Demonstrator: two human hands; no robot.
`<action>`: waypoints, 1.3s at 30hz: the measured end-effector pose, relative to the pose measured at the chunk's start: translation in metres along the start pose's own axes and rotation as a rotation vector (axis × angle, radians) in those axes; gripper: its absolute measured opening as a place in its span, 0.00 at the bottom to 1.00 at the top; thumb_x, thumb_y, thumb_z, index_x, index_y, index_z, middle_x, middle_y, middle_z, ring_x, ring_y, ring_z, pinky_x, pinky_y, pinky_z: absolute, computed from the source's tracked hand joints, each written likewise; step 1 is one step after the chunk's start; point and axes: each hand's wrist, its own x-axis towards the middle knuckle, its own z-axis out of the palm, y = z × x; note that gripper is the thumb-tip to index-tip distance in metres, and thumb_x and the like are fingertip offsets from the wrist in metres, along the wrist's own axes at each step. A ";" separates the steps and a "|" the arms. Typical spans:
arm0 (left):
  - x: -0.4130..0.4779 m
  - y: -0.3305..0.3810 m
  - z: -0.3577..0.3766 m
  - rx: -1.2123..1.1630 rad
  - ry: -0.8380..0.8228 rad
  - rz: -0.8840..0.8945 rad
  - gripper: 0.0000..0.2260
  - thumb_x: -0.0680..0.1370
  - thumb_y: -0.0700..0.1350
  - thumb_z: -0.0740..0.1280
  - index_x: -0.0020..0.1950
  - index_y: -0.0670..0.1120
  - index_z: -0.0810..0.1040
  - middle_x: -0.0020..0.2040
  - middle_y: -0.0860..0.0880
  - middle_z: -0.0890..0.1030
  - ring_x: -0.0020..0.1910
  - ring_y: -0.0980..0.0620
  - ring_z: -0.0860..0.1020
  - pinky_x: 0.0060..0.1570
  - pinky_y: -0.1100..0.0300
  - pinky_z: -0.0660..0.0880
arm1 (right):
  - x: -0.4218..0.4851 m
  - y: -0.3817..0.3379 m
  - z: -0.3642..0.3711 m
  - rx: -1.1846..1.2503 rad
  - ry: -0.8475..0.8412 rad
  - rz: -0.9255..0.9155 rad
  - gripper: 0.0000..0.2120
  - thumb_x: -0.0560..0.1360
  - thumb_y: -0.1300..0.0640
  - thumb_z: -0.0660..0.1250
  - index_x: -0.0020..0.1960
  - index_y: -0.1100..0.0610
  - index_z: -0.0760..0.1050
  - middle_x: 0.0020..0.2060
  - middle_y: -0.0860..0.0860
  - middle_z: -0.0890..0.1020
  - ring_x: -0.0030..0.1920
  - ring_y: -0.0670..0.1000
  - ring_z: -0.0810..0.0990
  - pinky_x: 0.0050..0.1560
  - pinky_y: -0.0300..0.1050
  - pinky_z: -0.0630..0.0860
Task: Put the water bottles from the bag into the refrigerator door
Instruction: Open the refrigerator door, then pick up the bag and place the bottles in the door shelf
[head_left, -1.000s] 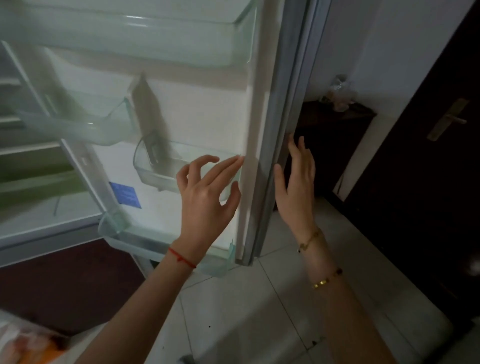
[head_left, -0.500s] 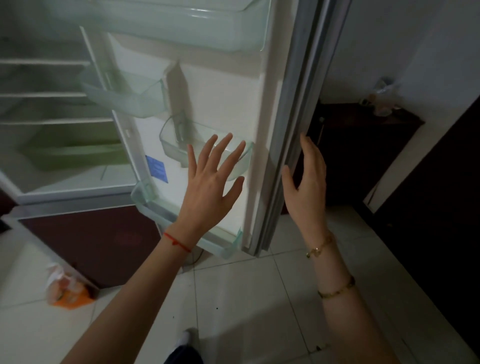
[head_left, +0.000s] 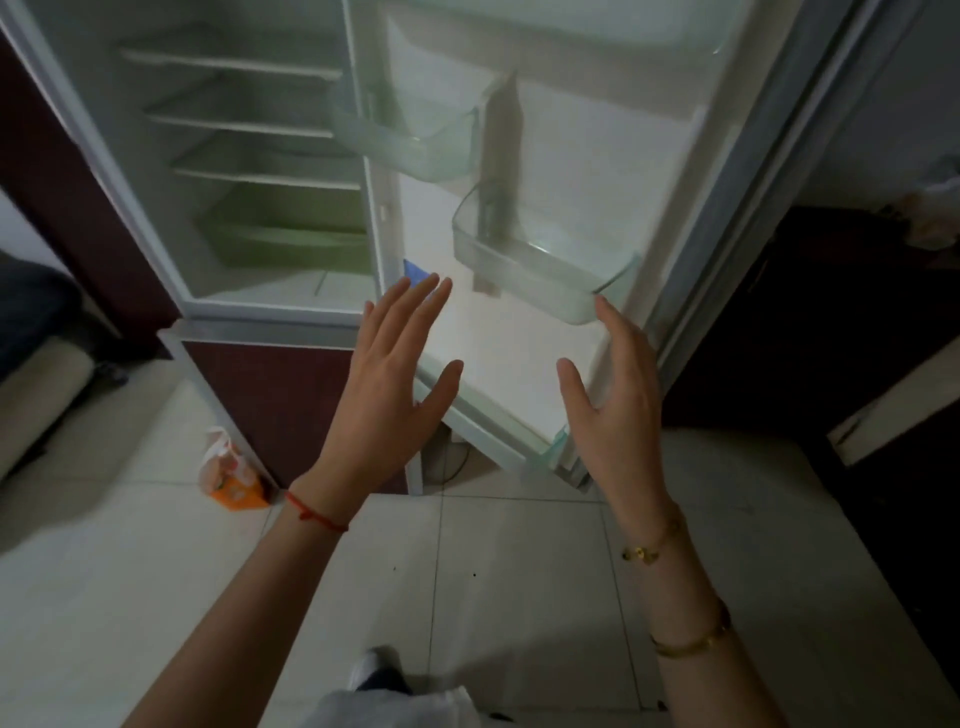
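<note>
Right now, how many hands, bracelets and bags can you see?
Hands: 2, the left hand and the right hand
Bracelets: 3, one red string bracelet and two gold bracelets
Bags: 1, the bag on the floor
Total: 6

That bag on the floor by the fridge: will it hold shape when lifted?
Probably floppy: the bag looks like thin crumpled plastic. Its base bulges, so it likely carries weight and may sag and swing from the top.
</note>
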 end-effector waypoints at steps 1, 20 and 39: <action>-0.006 -0.006 -0.006 0.016 0.006 -0.015 0.29 0.78 0.48 0.66 0.78 0.46 0.61 0.78 0.49 0.62 0.79 0.49 0.55 0.74 0.39 0.59 | -0.001 -0.004 0.005 -0.002 -0.018 -0.007 0.27 0.76 0.59 0.67 0.73 0.58 0.64 0.69 0.54 0.69 0.71 0.49 0.66 0.69 0.27 0.60; -0.119 -0.114 -0.129 0.147 0.080 -0.379 0.27 0.80 0.51 0.62 0.77 0.46 0.61 0.77 0.48 0.64 0.78 0.50 0.58 0.73 0.40 0.62 | -0.038 -0.097 0.152 0.111 -0.344 -0.094 0.25 0.75 0.59 0.68 0.71 0.59 0.67 0.65 0.53 0.73 0.67 0.50 0.70 0.69 0.38 0.67; -0.191 -0.268 -0.259 0.231 -0.027 -0.559 0.28 0.78 0.56 0.59 0.77 0.49 0.61 0.77 0.49 0.64 0.77 0.50 0.60 0.73 0.50 0.64 | -0.087 -0.195 0.340 0.119 -0.556 -0.017 0.25 0.76 0.56 0.67 0.71 0.55 0.67 0.66 0.51 0.72 0.68 0.49 0.69 0.64 0.32 0.66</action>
